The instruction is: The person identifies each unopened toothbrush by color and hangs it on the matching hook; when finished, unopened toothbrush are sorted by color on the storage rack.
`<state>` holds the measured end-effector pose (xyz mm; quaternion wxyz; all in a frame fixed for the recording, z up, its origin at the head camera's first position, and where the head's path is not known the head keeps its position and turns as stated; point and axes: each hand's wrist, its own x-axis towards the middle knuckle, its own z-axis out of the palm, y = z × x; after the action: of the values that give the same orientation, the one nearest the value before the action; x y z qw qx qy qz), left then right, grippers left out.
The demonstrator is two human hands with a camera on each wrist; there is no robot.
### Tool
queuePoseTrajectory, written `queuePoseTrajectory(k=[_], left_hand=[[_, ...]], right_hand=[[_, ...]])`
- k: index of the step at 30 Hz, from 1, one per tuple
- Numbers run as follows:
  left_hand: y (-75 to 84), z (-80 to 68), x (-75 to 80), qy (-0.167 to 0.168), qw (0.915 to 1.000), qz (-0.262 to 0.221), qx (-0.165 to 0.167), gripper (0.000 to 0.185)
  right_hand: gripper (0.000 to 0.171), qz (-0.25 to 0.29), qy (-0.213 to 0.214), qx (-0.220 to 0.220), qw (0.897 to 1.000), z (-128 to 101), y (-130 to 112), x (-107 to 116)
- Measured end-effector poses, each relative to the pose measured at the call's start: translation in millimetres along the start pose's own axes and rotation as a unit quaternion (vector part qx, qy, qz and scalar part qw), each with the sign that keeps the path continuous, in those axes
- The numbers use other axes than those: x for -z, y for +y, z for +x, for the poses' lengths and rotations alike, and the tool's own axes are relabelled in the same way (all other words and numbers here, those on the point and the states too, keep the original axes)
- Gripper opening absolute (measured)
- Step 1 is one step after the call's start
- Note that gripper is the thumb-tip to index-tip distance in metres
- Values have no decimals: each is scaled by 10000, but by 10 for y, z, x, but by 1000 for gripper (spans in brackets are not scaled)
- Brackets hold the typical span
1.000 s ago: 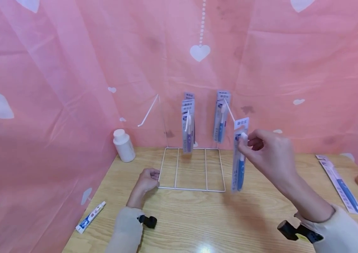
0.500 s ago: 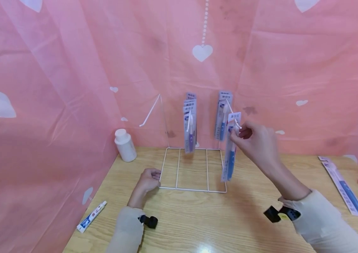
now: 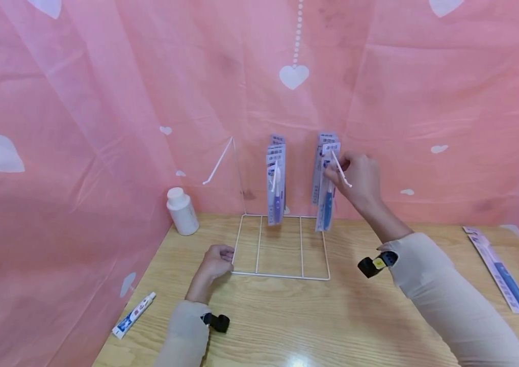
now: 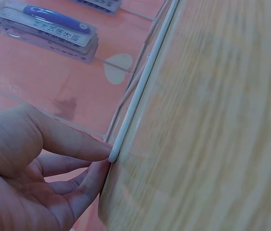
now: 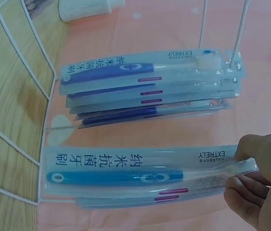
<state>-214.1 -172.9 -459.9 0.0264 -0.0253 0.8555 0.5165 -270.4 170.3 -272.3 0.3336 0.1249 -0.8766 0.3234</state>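
A white wire rack [image 3: 280, 277] stands on the wooden table [image 3: 314, 326] against the pink curtain. My right hand [image 3: 336, 176] pinches the top of a blue toothbrush pack [image 3: 325, 206] that hangs on the rack's right hook [image 3: 343, 176], just in front of other packs [image 3: 323, 140]. In the right wrist view the fingers [image 5: 251, 185] hold the held pack [image 5: 140, 175] by its head end, with a stack of packs [image 5: 150, 86] on the neighbouring hook. My left hand [image 3: 223, 255] grips the front left corner of the rack's base wire [image 4: 140, 91] between thumb and fingers [image 4: 85, 147].
More purple toothbrush packs [image 3: 275, 183] hang on the middle hook; the left hook [image 3: 217, 162] is bare. A white bottle [image 3: 180, 210] stands at the back left, a toothpaste tube [image 3: 133, 314] lies front left, and another toothbrush pack [image 3: 500, 270] lies at the right.
My right hand has carried the blue pack up and back along the right hook, towards the packs hanging there. The left hand has stayed on the rack's corner.
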Motion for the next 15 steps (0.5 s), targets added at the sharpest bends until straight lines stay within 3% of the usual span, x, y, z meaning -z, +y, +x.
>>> queuePoseTrajectory(k=[15], left_hand=[[-5, 3, -11, 47, 10000, -6, -82, 53]], right_hand=[[20, 25, 44, -236, 9997, 85, 58, -111]])
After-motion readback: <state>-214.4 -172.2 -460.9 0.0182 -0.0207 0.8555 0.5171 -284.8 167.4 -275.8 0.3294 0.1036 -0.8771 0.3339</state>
